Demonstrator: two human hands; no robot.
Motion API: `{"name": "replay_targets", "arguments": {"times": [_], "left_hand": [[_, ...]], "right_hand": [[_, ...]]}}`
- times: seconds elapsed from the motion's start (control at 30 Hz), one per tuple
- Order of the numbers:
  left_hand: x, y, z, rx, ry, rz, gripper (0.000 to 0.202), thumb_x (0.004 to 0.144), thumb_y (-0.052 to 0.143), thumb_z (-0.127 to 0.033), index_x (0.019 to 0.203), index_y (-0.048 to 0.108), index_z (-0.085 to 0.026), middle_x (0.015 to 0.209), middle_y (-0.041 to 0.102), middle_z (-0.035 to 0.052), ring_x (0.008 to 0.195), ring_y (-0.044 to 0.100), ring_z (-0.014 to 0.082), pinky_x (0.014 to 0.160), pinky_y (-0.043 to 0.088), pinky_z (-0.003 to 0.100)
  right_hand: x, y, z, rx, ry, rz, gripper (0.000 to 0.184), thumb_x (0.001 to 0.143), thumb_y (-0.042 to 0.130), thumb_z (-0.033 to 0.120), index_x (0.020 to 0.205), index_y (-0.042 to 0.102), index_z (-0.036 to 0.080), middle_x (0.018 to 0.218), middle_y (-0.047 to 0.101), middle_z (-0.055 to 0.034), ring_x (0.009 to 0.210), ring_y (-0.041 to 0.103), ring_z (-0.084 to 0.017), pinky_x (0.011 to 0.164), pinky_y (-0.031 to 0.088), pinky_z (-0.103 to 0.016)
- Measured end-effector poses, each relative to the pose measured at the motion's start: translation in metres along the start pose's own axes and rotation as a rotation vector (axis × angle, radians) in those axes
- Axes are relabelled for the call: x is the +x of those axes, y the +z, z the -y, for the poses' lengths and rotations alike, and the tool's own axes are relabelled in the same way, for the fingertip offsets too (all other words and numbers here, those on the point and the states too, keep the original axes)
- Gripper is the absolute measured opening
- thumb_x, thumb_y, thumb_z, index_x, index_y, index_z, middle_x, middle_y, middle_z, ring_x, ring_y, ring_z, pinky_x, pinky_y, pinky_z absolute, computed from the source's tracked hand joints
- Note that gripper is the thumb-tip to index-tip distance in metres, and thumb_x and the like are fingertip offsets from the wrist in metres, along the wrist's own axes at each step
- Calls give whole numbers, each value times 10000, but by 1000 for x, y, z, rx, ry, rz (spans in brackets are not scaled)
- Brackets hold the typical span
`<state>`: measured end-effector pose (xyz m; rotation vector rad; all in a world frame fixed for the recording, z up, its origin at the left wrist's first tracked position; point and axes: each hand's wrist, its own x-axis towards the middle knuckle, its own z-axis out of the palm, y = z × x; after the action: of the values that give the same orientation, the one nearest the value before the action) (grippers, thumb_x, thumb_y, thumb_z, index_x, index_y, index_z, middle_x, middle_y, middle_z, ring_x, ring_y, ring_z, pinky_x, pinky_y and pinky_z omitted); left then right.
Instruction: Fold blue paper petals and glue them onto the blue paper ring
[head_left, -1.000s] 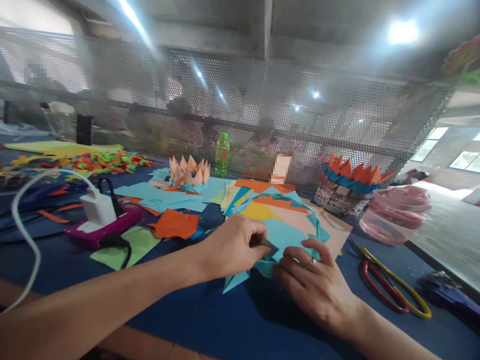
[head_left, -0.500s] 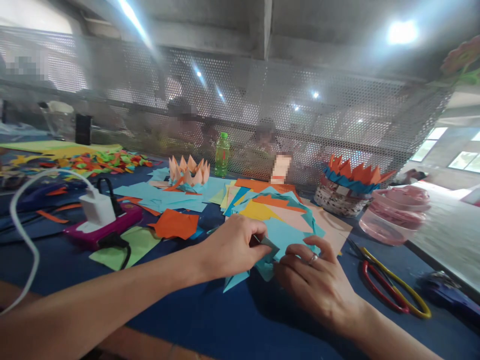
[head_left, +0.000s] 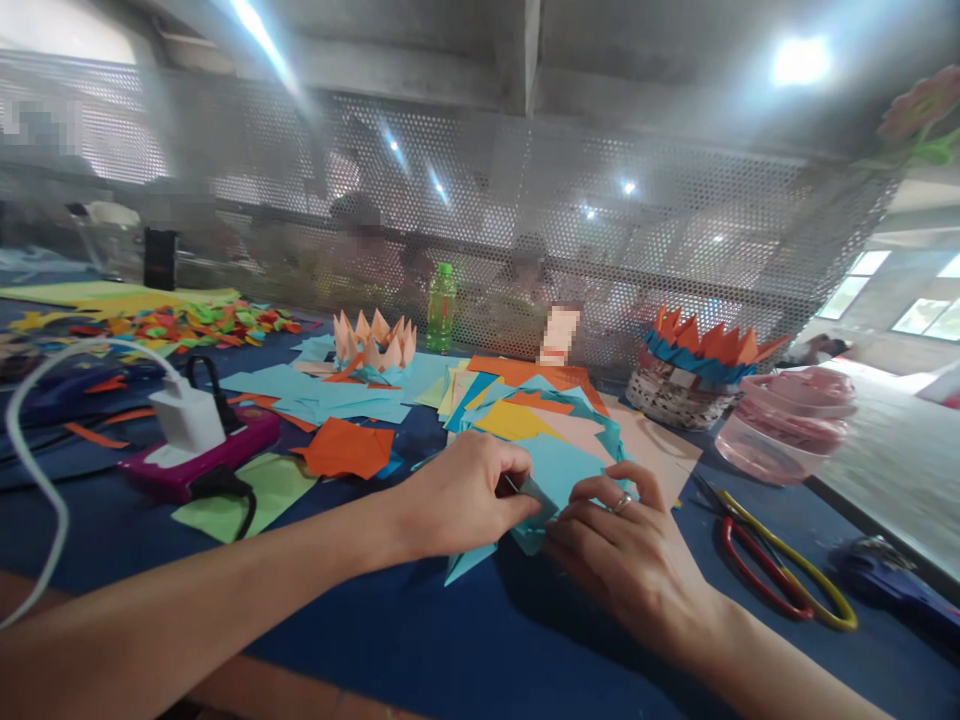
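Step in hand, as judged: working a fold at the near side of the ring [head_left: 611, 437], a loop of folded blue paper at the centre of the frame. At left centre, the left hand [head_left: 474, 497] has its thumb and forefinger closed in a pinch on a folded edge of the ring. A pointed blue flap [head_left: 469, 565] projects below this hand. To the right, the right hand [head_left: 634, 560] is half curled, its fingertips at the same blue paper; the thumb is hidden, so firmness of grip cannot be told. The next move appears to call for a steady left pinch and light, aligned pressure from the right fingers.

Surroundings, left to right on the counter [head_left: 420, 645]: scraps [head_left: 184, 325] at far left; a power strip [head_left: 259, 440] with a white cable [head_left: 64, 500], left of the left forearm; an orange sheet [head_left: 349, 448]; a peach crown [head_left: 375, 348]; a green bottle [head_left: 442, 310] behind. Loose sheets [head_left: 671, 445] lie beneath and beyond the ring; blue on blue, they blur its outline. At right are a basket [head_left: 675, 402], a pink tub [head_left: 784, 435] and scissors [head_left: 799, 570], apart from the right hand. No large object blocks the hands.
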<state>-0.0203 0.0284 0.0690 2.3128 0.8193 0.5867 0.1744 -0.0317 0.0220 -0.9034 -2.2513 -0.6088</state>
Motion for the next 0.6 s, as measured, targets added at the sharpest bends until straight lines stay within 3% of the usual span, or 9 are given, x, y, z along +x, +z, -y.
{"name": "replay_targets", "arguments": {"times": [0.33,0.6], "left_hand": [[0,0,-1,22,16,37,187,759,592,-185,595,508,-154,529,438,-59,515,374,74,482,259,206],[-1,0,1,59,14,50,231,758,595,-217,579,459,-163,522,414,-64,524,361,78,480,253,218]], "right_hand": [[1,3,-1,52,73,18,135,843,655,258,736,620,183,626,649,16,753,606,-167,877,332,-396],[2,3,-2,71,89,14,162,857,625,227,706,609,173,604,628,8,734,594,-170,846,333,-398]]}}
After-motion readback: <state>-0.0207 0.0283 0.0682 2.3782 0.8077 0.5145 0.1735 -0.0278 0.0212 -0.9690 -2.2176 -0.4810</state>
